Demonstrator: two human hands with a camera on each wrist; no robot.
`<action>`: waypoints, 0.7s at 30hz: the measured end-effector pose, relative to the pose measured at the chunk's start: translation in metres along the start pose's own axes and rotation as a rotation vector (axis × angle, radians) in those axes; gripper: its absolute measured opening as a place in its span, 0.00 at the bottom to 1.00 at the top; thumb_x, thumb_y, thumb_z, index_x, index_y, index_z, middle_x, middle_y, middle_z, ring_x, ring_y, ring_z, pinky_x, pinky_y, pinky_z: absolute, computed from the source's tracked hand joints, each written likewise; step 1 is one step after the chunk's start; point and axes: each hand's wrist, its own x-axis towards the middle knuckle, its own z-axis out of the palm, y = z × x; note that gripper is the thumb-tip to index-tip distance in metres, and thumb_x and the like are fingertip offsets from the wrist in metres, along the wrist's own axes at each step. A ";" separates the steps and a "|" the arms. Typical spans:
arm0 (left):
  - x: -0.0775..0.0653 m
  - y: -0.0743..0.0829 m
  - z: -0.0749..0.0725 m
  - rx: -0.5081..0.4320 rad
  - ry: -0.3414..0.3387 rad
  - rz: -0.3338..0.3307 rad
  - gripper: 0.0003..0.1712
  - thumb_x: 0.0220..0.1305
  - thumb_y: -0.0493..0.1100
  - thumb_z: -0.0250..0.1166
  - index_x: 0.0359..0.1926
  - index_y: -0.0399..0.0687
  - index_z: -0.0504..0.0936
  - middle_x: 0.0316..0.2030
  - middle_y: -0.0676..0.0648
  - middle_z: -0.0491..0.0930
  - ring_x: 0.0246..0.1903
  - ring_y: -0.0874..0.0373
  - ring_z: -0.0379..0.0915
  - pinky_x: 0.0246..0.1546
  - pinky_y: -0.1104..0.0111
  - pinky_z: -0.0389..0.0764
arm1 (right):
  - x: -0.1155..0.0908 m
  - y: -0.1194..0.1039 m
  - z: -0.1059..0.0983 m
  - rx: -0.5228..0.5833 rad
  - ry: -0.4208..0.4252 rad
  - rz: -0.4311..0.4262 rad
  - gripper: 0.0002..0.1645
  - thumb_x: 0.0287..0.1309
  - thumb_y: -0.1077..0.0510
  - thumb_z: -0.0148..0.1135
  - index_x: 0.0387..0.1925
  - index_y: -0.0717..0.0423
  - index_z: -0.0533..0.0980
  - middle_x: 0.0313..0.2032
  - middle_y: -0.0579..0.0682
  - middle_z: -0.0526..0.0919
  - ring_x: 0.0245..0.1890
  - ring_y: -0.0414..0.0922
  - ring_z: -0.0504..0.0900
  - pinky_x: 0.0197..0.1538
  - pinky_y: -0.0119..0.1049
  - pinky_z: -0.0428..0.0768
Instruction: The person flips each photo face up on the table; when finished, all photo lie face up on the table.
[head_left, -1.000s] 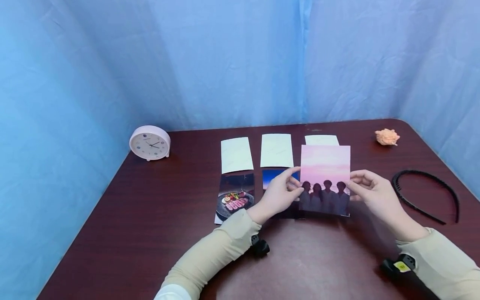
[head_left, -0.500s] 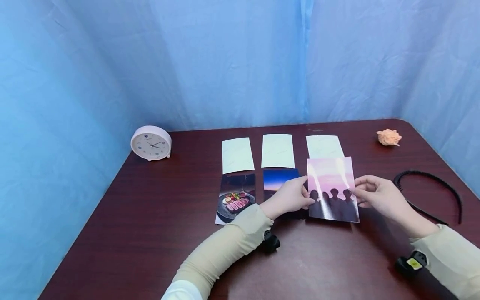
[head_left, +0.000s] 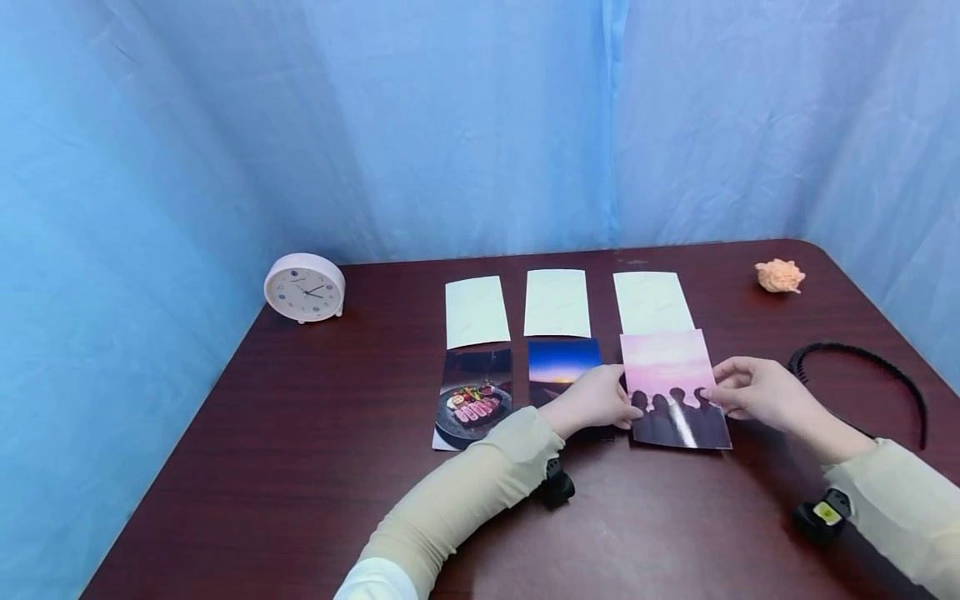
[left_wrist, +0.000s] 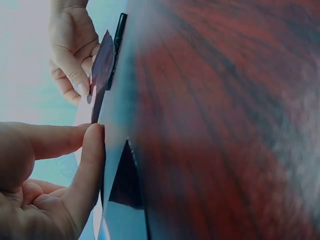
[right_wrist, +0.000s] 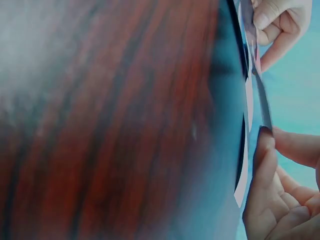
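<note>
You hold 1 pink photo (head_left: 670, 367)
Your left hand (head_left: 598, 397) and right hand (head_left: 763, 396) pinch its opposite side edges.

Head view above/behind L hand (head_left: 597, 398) + R hand (head_left: 761, 395), facing fwd/down, wrist views close, facing opp. hand, sharing photo (head_left: 671, 371)

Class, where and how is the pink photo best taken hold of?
Probably at its side edges, pinched lightly, one hand from each side: the pink photo is a thin sheet, and the left hand and right hand pinch it there.
</note>
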 end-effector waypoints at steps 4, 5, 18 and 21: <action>0.001 0.002 0.005 0.027 -0.008 -0.014 0.15 0.54 0.36 0.70 0.38 0.42 0.71 0.19 0.51 0.78 0.16 0.65 0.78 0.20 0.81 0.75 | 0.002 0.003 0.000 -0.010 -0.047 0.040 0.22 0.56 0.60 0.64 0.46 0.73 0.69 0.25 0.47 0.82 0.24 0.39 0.79 0.29 0.33 0.82; 0.002 0.002 0.006 0.029 -0.011 -0.025 0.14 0.54 0.36 0.70 0.35 0.42 0.71 0.19 0.50 0.78 0.16 0.64 0.78 0.19 0.80 0.75 | 0.002 0.003 0.000 -0.010 -0.055 0.048 0.22 0.56 0.60 0.64 0.45 0.73 0.69 0.25 0.46 0.81 0.24 0.39 0.78 0.29 0.33 0.82; 0.002 0.007 0.010 0.225 -0.019 -0.032 0.14 0.55 0.42 0.70 0.30 0.45 0.71 0.16 0.53 0.78 0.14 0.68 0.76 0.21 0.84 0.71 | 0.007 0.007 0.002 -0.010 -0.092 0.129 0.23 0.51 0.61 0.68 0.42 0.73 0.70 0.19 0.44 0.77 0.21 0.39 0.76 0.24 0.32 0.79; 0.001 0.008 0.011 0.251 -0.011 -0.029 0.15 0.55 0.44 0.70 0.30 0.46 0.71 0.15 0.55 0.78 0.13 0.69 0.74 0.22 0.84 0.70 | 0.008 0.007 0.002 -0.019 -0.093 0.137 0.23 0.51 0.61 0.68 0.43 0.73 0.69 0.19 0.44 0.77 0.21 0.39 0.76 0.24 0.32 0.79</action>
